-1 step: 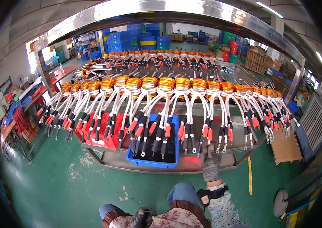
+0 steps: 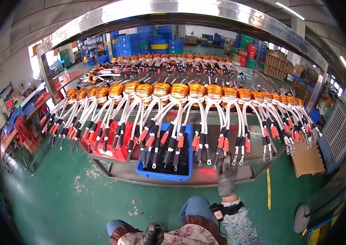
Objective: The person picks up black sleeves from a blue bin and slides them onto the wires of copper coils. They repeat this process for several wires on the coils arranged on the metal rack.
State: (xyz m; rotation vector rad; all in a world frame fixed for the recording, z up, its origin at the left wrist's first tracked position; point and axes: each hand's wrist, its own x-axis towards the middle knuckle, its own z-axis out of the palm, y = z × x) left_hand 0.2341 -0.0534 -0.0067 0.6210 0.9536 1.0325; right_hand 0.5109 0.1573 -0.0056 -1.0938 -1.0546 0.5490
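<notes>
A row of copper-wound coils [image 2: 179,90] lies along the front of a metal rack, their white cable leads hanging over the edge toward me. Black and red sleeves cover the lead ends, many tipped with ring lugs. My right hand [image 2: 227,175], in a grey glove, reaches up to these ends right of centre. Its fingers are closed at the lower end of a red-sleeved cable lead [image 2: 226,143]; the fingertips are partly obscured. Low by my lap, my left hand [image 2: 152,234] is gloved and curled; whatever its fingers might hold is hidden.
Below the leads, a blue bin [image 2: 163,176] with dark contents and a red bin [image 2: 118,153] stand on the rack's lower shelf [image 2: 205,179]. A second coil row [image 2: 173,58] lies farther back. Metal posts [image 2: 46,79] frame the rack. A grey cooler unit [image 2: 338,130] stands right.
My right wrist has shifted slightly left, and the hand stays at the lead ends. A few hanging leads near the centre have swung slightly right. My left hand looks unchanged.
</notes>
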